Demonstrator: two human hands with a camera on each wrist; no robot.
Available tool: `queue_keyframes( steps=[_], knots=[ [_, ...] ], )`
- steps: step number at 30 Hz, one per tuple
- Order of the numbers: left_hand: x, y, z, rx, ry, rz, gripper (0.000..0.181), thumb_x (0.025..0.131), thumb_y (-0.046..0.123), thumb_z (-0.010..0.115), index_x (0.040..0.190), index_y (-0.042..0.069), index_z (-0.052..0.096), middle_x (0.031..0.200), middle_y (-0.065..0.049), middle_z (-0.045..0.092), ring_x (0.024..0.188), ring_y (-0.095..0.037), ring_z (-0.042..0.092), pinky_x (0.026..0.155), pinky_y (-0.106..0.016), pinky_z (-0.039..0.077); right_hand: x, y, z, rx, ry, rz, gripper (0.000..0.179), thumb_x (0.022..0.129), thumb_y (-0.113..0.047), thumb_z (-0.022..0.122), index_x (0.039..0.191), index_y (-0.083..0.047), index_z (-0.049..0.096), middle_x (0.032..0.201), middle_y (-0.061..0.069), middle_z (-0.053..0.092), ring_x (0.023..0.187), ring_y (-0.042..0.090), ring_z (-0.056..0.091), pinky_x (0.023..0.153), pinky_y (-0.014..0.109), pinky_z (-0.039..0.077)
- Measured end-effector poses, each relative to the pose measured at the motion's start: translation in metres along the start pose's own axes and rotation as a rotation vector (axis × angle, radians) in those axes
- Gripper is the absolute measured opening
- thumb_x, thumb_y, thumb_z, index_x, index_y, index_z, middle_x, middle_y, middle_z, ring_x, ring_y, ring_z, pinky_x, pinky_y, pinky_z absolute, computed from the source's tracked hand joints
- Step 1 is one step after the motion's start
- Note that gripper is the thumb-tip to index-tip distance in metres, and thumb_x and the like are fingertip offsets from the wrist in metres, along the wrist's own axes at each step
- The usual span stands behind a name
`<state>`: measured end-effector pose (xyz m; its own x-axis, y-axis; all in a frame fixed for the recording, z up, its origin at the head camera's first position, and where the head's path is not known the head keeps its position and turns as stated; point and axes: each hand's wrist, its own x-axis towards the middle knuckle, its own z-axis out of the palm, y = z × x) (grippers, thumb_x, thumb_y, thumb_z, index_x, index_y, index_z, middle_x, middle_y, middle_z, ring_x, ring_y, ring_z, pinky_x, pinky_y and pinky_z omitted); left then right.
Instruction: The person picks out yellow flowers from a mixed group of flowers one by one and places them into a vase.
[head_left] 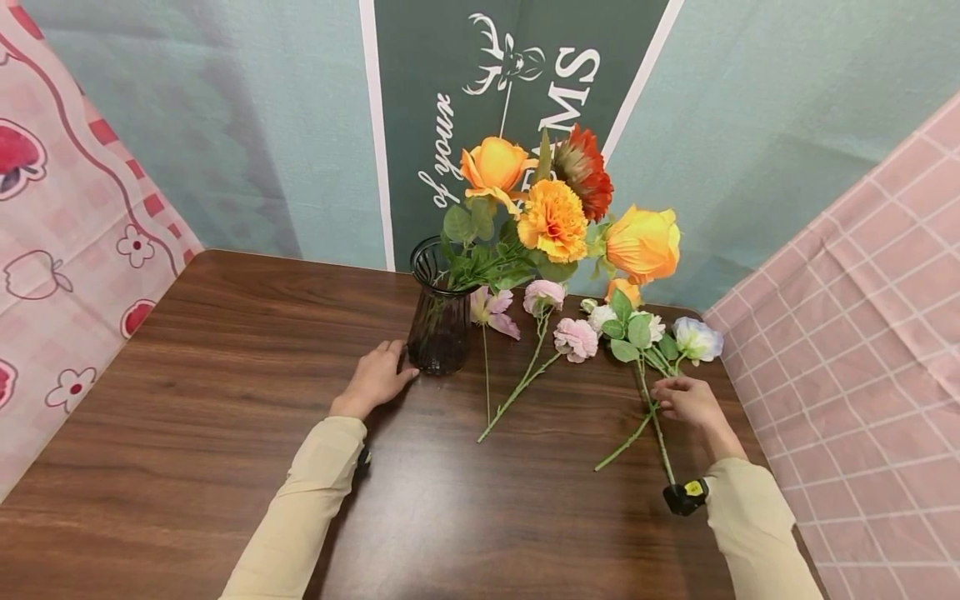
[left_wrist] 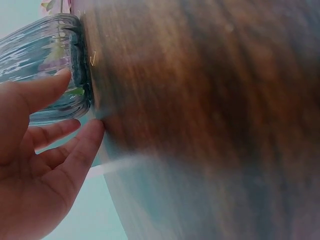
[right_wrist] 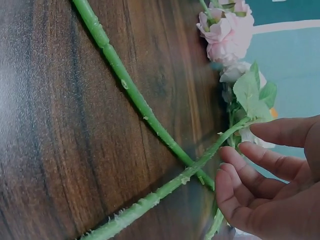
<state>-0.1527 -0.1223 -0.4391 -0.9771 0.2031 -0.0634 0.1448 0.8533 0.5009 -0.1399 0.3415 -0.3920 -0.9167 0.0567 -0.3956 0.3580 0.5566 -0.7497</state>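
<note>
My left hand (head_left: 377, 377) is at the foot of a dark, ribbed glass vase (head_left: 440, 333). Its thumb lies in front of the glass in the left wrist view, with loosely extended fingers (left_wrist: 82, 150) beside the base. The vase holds an orange rose (head_left: 495, 167), an orange carnation (head_left: 553, 221) and a red flower (head_left: 592, 179); a yellow-orange rose (head_left: 642, 243) leans out at the right. On the right, my right hand (head_left: 688, 402) is beside crossed green stems (right_wrist: 165, 187). Its fingers are bent, thumb and forefinger apart near a leafy stem; no firm pinch shows.
Pink flowers (head_left: 576, 340) and a mauve flower (head_left: 492, 312) lie on the brown wooden table (head_left: 187, 400) between the hands. White blooms (head_left: 652, 327) and a pale blue flower (head_left: 697, 340) lie at the right. Cloth hangings (head_left: 300, 125) border the table's back and sides.
</note>
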Motion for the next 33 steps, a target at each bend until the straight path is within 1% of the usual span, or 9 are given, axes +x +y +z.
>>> queue_keyframes(
  steps=[5,9,12,19,25,27,29,33],
  knots=[
    [0.0,0.0,-0.001,-0.001,0.006,0.0,0.055,0.088,0.026,0.062,0.125,-0.01,0.045,0.118,-0.028,0.049,0.106,-0.042,0.051,0.089,-0.05,0.041,0.006,0.001,0.001,-0.054,0.002,-0.006,0.036,0.094,-0.006,0.045,0.117,0.021,0.045,0.082,-0.001,0.06,0.067,0.007,0.054,0.062,0.024,0.052],
    [-0.001,0.0,-0.001,-0.001,0.009,0.003,0.055,0.088,0.026,0.062,0.126,-0.01,0.045,0.118,-0.028,0.05,0.106,-0.042,0.051,0.088,-0.05,0.042,0.01,-0.001,0.002,-0.11,-0.005,0.0,0.034,0.095,-0.006,0.042,0.117,0.019,0.047,0.09,0.01,0.062,0.067,0.007,0.053,0.06,0.023,0.05],
    [-0.001,0.0,-0.001,0.002,0.008,0.005,0.054,0.088,0.026,0.062,0.126,-0.01,0.045,0.119,-0.028,0.05,0.106,-0.042,0.051,0.088,-0.05,0.041,0.012,-0.002,0.002,-0.126,-0.012,0.011,0.034,0.095,-0.006,0.042,0.117,0.019,0.047,0.094,0.015,0.061,0.067,0.008,0.053,0.059,0.023,0.05],
    [0.0,0.0,-0.001,0.004,-0.002,0.0,0.055,0.088,0.026,0.061,0.126,-0.009,0.044,0.119,-0.028,0.049,0.106,-0.042,0.05,0.089,-0.05,0.041,0.017,-0.002,0.004,-0.105,-0.041,0.008,0.033,0.094,-0.003,0.042,0.116,0.021,0.046,0.087,0.009,0.059,0.065,0.009,0.053,0.061,0.026,0.051],
    [0.0,-0.001,0.0,-0.005,-0.001,-0.004,0.054,0.088,0.026,0.061,0.126,-0.009,0.045,0.119,-0.028,0.049,0.106,-0.043,0.05,0.089,-0.05,0.041,0.018,-0.002,0.006,-0.129,-0.052,0.004,0.033,0.094,-0.003,0.042,0.115,0.021,0.046,0.093,0.018,0.058,0.064,0.011,0.052,0.062,0.029,0.051],
    [0.0,0.0,0.0,-0.005,0.0,-0.002,0.054,0.088,0.026,0.061,0.126,-0.009,0.045,0.119,-0.028,0.049,0.106,-0.043,0.05,0.089,-0.05,0.041,0.018,-0.002,0.007,-0.141,-0.056,-0.004,0.033,0.094,-0.003,0.042,0.115,0.021,0.046,0.093,0.018,0.059,0.065,0.013,0.052,0.062,0.031,0.051],
    [0.001,0.0,0.0,-0.004,0.002,0.0,0.054,0.088,0.026,0.062,0.125,-0.009,0.045,0.118,-0.028,0.05,0.105,-0.043,0.051,0.089,-0.05,0.041,0.018,-0.002,0.008,-0.148,-0.059,-0.012,0.033,0.094,-0.004,0.043,0.115,0.021,0.047,0.091,0.016,0.059,0.065,0.014,0.053,0.062,0.032,0.051],
    [0.001,-0.001,0.0,-0.002,0.002,0.002,0.054,0.088,0.026,0.062,0.125,-0.009,0.045,0.118,-0.028,0.05,0.106,-0.043,0.051,0.089,-0.05,0.041,0.017,-0.002,0.008,-0.145,-0.067,-0.022,0.032,0.093,-0.003,0.044,0.112,0.021,0.049,0.082,0.009,0.06,0.065,0.014,0.055,0.06,0.031,0.051]
  ],
)
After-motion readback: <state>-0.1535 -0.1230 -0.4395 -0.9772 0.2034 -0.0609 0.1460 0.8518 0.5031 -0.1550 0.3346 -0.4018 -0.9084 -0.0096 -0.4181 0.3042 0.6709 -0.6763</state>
